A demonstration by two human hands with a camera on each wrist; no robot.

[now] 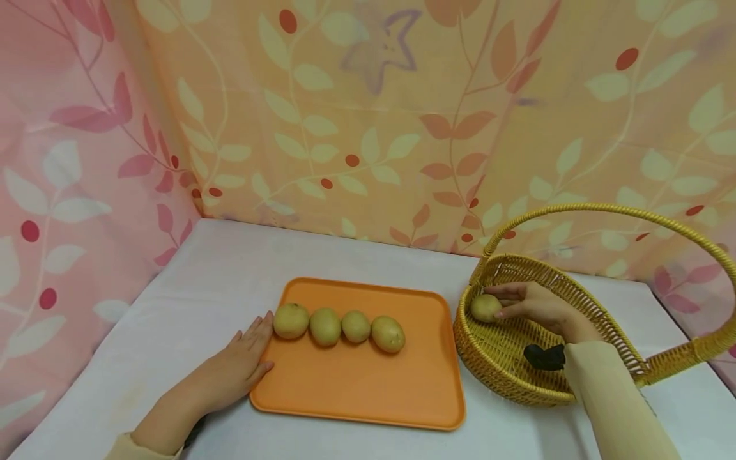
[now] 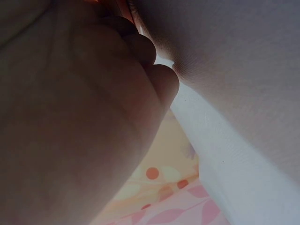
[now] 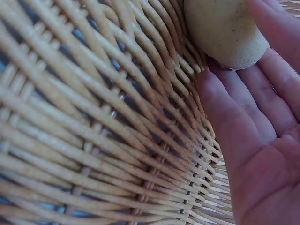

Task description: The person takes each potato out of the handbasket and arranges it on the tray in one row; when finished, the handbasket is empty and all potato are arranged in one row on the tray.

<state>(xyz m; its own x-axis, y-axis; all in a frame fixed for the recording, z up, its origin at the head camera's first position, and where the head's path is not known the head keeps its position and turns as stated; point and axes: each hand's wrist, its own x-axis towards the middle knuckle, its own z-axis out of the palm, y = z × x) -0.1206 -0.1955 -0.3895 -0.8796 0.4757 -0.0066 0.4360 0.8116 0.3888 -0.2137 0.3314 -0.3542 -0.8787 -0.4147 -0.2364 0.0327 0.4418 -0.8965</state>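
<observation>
My right hand point(image 1: 536, 308) reaches into the yellow wicker basket point(image 1: 489, 365) and holds a potato point(image 1: 485, 308) near its left inner wall. In the right wrist view the thumb and fingers lie around the potato point(image 3: 225, 33), close by the woven side. Several potatoes point(image 1: 325, 327) sit in a row across the orange tray point(image 1: 356, 390). At the tray's left edge rests my left hand point(image 1: 237, 364), fingers extended, the fingertips beside the leftmost potato point(image 1: 291, 321). The left wrist view shows mostly the dark underside of that hand point(image 2: 84, 103).
The basket's tall arched handle point(image 1: 609, 209) rises over the right forearm. A black device point(image 1: 544, 356) sits at the right wrist. White cloth point(image 1: 230, 268) covers the table, and a patterned curtain point(image 1: 368, 115) stands behind it and at the left.
</observation>
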